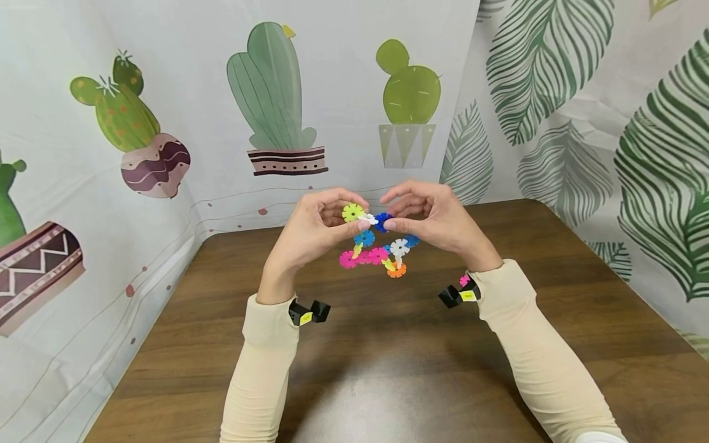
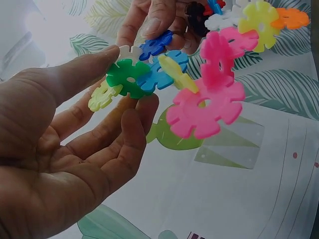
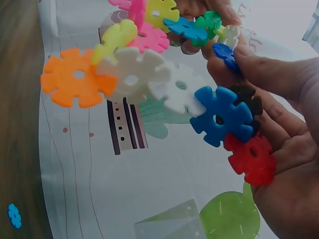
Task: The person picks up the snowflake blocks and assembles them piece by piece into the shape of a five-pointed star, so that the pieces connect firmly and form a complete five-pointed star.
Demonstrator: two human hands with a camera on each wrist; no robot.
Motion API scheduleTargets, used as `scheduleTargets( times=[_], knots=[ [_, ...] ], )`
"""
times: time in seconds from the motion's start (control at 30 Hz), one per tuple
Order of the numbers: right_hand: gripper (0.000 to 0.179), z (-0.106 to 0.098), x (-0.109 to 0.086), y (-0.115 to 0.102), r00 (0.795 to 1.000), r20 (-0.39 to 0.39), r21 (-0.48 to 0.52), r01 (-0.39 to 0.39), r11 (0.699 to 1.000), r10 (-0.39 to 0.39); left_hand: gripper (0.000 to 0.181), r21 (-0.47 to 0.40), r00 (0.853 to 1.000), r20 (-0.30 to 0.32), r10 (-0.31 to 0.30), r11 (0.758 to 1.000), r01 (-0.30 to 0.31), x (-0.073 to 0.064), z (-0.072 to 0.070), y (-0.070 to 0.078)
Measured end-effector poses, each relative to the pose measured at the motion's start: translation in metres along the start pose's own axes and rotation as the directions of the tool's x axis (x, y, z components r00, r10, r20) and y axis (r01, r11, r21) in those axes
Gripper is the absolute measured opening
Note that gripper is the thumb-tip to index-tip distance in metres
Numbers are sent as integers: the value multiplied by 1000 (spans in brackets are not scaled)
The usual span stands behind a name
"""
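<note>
Both hands hold up a chain of interlocking plastic snowflake discs above the table. My left hand (image 1: 304, 231) pinches the chain's left end, thumb at a white disc (image 2: 130, 53) with a green disc (image 2: 127, 78) and a yellow-green disc (image 1: 352, 213) close by. Between thumb and fingers, my right hand (image 1: 437, 215) pinches a dark blue disc (image 2: 155, 45) right beside the white one. Light blue, yellow and pink discs (image 2: 207, 113) hang below, leading to an orange disc (image 3: 79, 77) and white discs (image 3: 130, 74). Blue, black and red discs (image 3: 253, 159) lie near my right palm.
A brown wooden table (image 1: 354, 344) lies below. One loose blue disc (image 3: 15, 215) shows at the lower left of the right wrist view, and a pink disc (image 1: 464, 280) beside the right wrist camera (image 1: 458, 294). Cactus-print cloth (image 1: 343, 92) hangs behind the table.
</note>
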State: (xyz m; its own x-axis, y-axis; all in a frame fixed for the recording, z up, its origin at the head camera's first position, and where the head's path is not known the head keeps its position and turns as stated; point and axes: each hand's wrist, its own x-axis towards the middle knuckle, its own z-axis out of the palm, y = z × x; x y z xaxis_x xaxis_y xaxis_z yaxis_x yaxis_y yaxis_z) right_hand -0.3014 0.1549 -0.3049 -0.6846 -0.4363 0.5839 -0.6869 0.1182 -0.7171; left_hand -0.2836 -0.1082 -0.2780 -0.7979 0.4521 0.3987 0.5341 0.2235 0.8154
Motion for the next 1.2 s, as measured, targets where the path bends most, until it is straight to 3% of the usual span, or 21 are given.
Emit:
scheduleTargets(
  times=[0.37,0.97,1.2],
  knots=[
    [37,5,1,3,999,6,-51,44,998,-44,25,38,1000,1,-22,999,21,-3,2,2],
    [39,-6,0,-5,1000,-4,7,0,1000,0,25,28,1000,-8,-12,1000,13,-1,2,1],
    [37,-18,-2,-4,999,28,-62,-43,997,45,24,10,1000,-22,14,1000,-14,-1,0,0]
  ],
)
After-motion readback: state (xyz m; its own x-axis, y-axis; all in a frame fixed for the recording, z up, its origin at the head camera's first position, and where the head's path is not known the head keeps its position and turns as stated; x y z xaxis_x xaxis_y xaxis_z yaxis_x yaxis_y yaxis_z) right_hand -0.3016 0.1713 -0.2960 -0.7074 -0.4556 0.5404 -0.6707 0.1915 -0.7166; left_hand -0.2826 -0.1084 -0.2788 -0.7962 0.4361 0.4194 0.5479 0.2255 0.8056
